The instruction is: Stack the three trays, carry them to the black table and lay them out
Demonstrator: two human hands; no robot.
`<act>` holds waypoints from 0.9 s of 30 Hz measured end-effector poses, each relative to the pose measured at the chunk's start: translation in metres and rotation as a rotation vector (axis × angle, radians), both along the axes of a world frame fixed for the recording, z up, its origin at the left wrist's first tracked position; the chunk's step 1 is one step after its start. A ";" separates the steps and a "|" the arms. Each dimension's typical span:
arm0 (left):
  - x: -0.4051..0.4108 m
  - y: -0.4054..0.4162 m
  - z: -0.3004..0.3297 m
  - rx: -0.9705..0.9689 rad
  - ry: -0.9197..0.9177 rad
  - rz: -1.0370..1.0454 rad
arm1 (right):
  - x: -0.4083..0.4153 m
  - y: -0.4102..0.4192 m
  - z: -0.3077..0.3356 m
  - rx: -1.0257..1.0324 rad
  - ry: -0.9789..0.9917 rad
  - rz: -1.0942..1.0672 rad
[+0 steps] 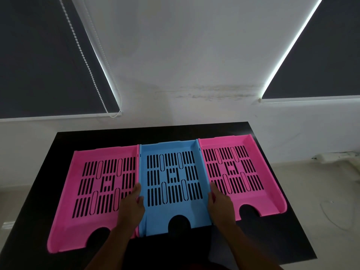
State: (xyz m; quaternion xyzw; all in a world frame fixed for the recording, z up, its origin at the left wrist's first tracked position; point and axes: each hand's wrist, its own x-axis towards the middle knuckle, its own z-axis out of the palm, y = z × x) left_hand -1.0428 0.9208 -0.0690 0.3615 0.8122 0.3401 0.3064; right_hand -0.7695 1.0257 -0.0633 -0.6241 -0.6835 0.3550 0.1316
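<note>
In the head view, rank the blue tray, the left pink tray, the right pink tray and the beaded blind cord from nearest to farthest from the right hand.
From the right hand:
1. Blue tray, centre; the fingers grip its right wall.
2. Right pink tray, just beside the hand on the right; contact unclear.
3. Left pink tray, past the blue tray on the left.
4. Beaded blind cord, far left, against the window blind.

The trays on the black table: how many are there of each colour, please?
Pink trays: 2, the left pink tray and the right pink tray
Blue tray: 1
Total: 3
</note>
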 end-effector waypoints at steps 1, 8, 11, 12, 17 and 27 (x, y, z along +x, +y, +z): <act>0.000 0.001 0.000 -0.001 0.003 -0.002 | 0.000 0.001 0.000 0.007 -0.009 0.001; -0.006 0.018 0.008 -0.018 -0.008 -0.010 | -0.008 0.009 0.004 0.051 -0.023 -0.016; -0.009 0.027 0.008 -0.024 0.017 -0.028 | -0.011 0.016 0.006 0.047 -0.030 -0.021; -0.010 0.030 0.007 -0.025 0.018 -0.031 | -0.012 0.020 0.005 0.044 -0.032 -0.020; -0.017 0.045 0.005 -0.016 0.007 -0.039 | -0.019 0.037 0.006 0.031 -0.047 -0.029; -0.020 0.058 0.005 -0.002 -0.030 -0.015 | -0.025 0.046 0.005 0.055 -0.039 -0.048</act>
